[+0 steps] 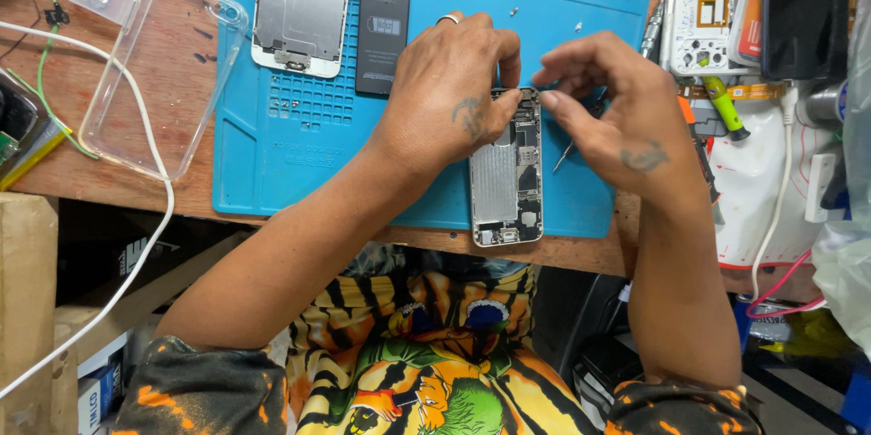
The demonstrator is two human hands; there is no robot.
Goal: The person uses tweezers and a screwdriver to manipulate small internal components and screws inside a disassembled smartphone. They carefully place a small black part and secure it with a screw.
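A: Left to right?
B: Clear phone case (154, 63) on the desk (118, 127). Blue mat (299, 154) carries a detached screen panel (302, 4) and a black battery (383, 27).
A: Hands?
B: Left hand (449, 95) rests on the opened phone (505, 172), fingers (508, 63) pinched together at its top edge. Right hand (617, 113) just beside, fingers (567, 104) curled together there; can't tell what they clamp.
A: Phone?
B: Mat's front edge, between the hands.
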